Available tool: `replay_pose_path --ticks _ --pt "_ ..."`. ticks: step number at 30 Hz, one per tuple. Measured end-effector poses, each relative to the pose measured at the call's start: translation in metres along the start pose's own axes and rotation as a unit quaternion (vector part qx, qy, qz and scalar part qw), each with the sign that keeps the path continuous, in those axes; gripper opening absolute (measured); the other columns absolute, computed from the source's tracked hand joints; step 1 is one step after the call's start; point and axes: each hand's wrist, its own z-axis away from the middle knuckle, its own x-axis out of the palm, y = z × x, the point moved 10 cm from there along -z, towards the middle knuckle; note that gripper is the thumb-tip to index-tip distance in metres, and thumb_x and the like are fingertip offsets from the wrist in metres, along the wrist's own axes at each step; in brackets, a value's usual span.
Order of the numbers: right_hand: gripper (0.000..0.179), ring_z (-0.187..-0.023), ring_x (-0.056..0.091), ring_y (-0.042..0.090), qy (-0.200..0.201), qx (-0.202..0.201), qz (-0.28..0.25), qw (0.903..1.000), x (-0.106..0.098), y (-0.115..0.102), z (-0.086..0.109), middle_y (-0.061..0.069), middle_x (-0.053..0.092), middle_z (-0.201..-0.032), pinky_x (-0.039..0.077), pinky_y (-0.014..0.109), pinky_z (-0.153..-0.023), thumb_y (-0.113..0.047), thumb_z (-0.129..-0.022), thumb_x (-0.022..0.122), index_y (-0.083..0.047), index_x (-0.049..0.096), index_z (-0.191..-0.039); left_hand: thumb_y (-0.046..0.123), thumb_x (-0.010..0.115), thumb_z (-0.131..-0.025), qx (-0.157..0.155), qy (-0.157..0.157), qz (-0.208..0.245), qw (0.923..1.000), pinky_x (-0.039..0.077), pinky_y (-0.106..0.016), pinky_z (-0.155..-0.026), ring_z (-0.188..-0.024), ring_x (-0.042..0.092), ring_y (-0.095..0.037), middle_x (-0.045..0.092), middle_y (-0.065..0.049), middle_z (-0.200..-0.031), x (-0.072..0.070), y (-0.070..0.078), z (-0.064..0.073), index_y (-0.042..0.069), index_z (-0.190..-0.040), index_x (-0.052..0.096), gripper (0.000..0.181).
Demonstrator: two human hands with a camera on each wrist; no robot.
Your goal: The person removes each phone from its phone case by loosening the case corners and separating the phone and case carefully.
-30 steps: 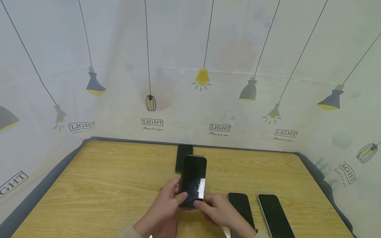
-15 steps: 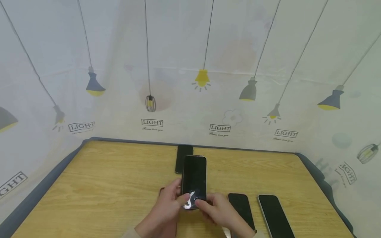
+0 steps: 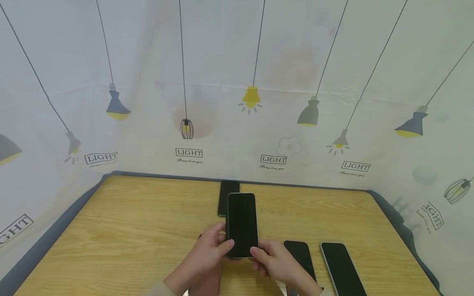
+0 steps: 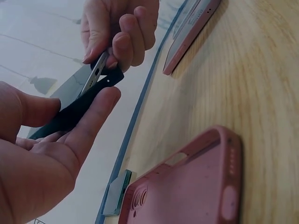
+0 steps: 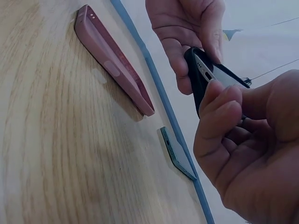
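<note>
Held up over the table, a black-screened smartphone (image 3: 241, 222) sits partly in a dark phone case (image 4: 74, 112). My left hand (image 3: 205, 255) grips its left side, thumb on the front edge and fingers behind. My right hand (image 3: 279, 265) pinches the lower right corner, thumb in front. Both wrist views show the phone's bottom end with its charging port uncovered, and the case's edge standing off it there. A pink phone case (image 4: 187, 186), inner side up, lies on the table below my left hand; my forearm hides part of it in the head view.
Another dark phone (image 3: 228, 197) lies at the table's back edge, behind the held one. To the right lie a pink-edged phone (image 3: 300, 257), partly under my right forearm, and a white-edged phone (image 3: 342, 267). A lamp-printed curtain (image 3: 237, 135) encloses the wooden table (image 3: 140, 230).
My right thumb has slid from the lower screen out to the phone's lower right corner. The bright reflection on the screen has gone as the phone tilted slightly.
</note>
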Motion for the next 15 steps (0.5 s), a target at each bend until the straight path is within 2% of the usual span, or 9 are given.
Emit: replay_pose_path --ticks 6,15 --pt "0.027 -0.059 0.049 0.010 -0.009 0.001 -0.004 1.0000 -0.0012 -0.0009 0.0016 0.002 0.061 -0.075 0.042 0.019 -0.049 -0.018 -0.109 0.052 0.006 0.065 -0.112 -0.009 0.047 -0.103 -0.009 -0.013 0.047 0.9988 0.063 -0.047 -0.084 -0.111 0.069 -0.043 0.065 -0.036 -0.124 0.0026 0.0004 0.0010 -0.014 -0.138 0.044 0.035" --pt "0.029 -0.058 0.047 0.009 -0.001 0.001 0.008 1.0000 -0.0079 -0.0025 0.0065 0.001 0.059 -0.074 0.040 0.019 -0.049 -0.018 -0.110 0.051 0.008 0.062 -0.103 -0.013 0.042 -0.103 -0.012 -0.012 0.075 0.9970 0.063 -0.052 -0.081 -0.111 0.068 -0.048 0.063 -0.040 -0.122 0.0009 -0.0008 0.0027 -0.020 -0.132 0.041 0.030"
